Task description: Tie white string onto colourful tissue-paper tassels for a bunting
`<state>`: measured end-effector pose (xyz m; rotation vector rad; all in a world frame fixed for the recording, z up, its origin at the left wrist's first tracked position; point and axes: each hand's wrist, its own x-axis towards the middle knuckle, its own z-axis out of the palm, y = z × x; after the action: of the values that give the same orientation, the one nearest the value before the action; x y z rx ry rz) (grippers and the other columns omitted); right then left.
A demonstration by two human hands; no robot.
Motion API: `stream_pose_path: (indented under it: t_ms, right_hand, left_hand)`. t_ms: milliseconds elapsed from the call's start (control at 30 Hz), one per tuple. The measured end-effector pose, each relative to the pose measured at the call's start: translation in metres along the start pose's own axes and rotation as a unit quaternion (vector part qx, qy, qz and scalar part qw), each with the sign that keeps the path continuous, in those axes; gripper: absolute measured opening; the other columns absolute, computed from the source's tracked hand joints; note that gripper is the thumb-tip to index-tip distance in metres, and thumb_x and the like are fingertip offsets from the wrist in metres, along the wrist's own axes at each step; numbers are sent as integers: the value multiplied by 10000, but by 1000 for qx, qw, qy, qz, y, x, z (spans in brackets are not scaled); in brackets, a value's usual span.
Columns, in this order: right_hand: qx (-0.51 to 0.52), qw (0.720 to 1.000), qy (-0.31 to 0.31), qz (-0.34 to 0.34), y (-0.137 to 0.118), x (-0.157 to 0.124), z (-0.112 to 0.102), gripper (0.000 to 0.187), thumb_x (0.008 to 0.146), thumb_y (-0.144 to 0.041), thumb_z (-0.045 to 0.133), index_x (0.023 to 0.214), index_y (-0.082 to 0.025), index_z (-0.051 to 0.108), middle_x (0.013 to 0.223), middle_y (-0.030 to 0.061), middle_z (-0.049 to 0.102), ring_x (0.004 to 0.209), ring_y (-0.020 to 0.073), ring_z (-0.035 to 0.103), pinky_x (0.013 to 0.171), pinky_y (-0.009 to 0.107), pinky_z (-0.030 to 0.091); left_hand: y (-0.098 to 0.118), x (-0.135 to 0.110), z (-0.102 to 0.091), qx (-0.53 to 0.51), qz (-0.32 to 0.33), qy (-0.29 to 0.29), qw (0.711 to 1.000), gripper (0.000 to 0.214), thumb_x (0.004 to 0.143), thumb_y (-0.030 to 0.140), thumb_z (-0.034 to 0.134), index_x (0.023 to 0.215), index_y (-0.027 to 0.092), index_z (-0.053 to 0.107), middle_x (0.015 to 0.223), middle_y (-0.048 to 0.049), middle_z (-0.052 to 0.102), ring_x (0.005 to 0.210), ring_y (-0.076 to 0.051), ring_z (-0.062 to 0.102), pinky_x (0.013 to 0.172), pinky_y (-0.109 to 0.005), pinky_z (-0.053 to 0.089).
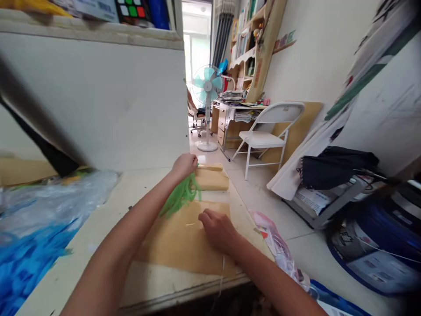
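Note:
My left hand (186,166) is closed, gripping a bunch of thin green strips (179,197) that droop below it. The strips hang over the upper left part of a flat brown paper sheet (177,245) on the pale board. Lower and to the right, my right hand (217,228) rests over the sheet's right side with its fingers curled together. Whatever lies between those fingers, if anything, is hidden. A thin white thread (223,265) trails down below the right wrist. Beyond the sheet lie folded brown paper pieces (212,179), close to my left hand.
On the left are clear plastic wrapping (82,197) and a heap of blue strips (29,263). A pink-and-clear plastic bag (274,239) sits by the board's right edge. Farther out stand a white folding chair (263,138), a fan (208,85) and a dark blue bucket (371,250).

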<state>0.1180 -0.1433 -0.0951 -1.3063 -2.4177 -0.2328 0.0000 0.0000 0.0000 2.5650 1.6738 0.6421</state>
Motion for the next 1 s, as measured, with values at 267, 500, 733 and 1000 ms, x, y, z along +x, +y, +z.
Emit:
stream_pose_path:
  t_ms: [267,500,733,1000]
  right_hand:
    - [-57,997,17,-41,2,-2,-1,121,689,-71,395,675,-159,478,681,19,510,578,133,440,484,241,266]
    - [-18,1000,20,4,2,-1,-9,156,713,-80,379,729,-148,518,715,24,542,613,112,488,505,214,311]
    - [50,985,163,-1,14,3,-9,197,750,-104,373,750,-158,562,734,27,590,632,94,536,549,184,376]
    - [134,931,336,-48,-34,-11,-60,105,734,-137,455,746,-173,553,718,37,572,569,92,502,474,199,384]
  left_hand:
    - [-14,44,39,-17,-69,-94,993,153,701,235,531,752,92,552,787,-63,568,764,-140,526,693,-305,414]
    - [-24,-23,-28,-217,-28,-64,974,246,703,288,437,806,107,569,742,-45,592,699,-126,539,588,-199,388]
    - [-15,-155,-69,-614,-46,-46,786,236,668,257,519,862,124,545,668,-21,576,595,-89,531,576,-199,412]
    - [11,-253,-44,-829,-34,-73,553,102,714,259,505,724,161,479,488,38,416,433,-52,396,509,-199,386]
